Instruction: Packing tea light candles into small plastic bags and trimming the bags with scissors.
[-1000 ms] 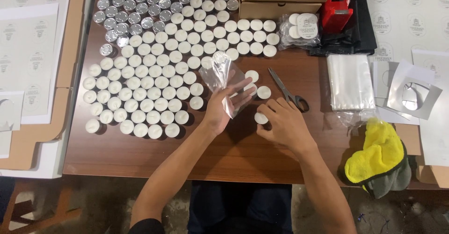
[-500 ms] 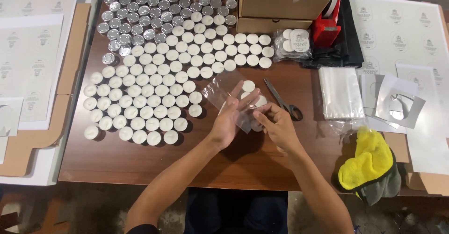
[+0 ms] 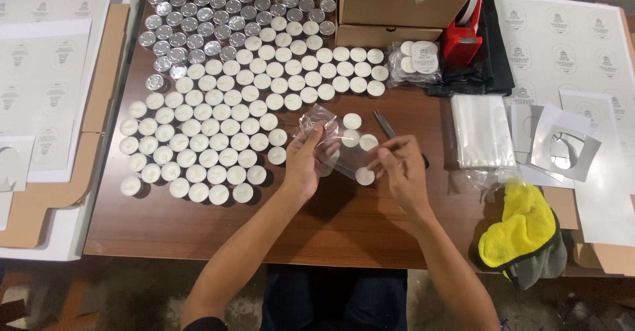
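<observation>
**Bagging candles, most still loose**

The left hand (image 3: 307,159) holds a clear plastic bag (image 3: 327,139) above the tabletop (image 3: 198,228); the right hand (image 3: 400,169) pinches its other end. A few candles (image 3: 352,121) lie just beside it. One filled bag (image 3: 413,63) sits near the boxes (image 3: 397,7), while rows of loose candles (image 3: 211,146) remain. Whether the held bag has candles inside is hard to tell.

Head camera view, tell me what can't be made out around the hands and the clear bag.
- Scissors: only the blades show; the right hand covers the handles.
- Clear bag: the left hand and glare hide how many candles are inside.
- Cardboard box: its top is cut off by the upper edge.
- Sticker sheets: print too small to make out.
</observation>
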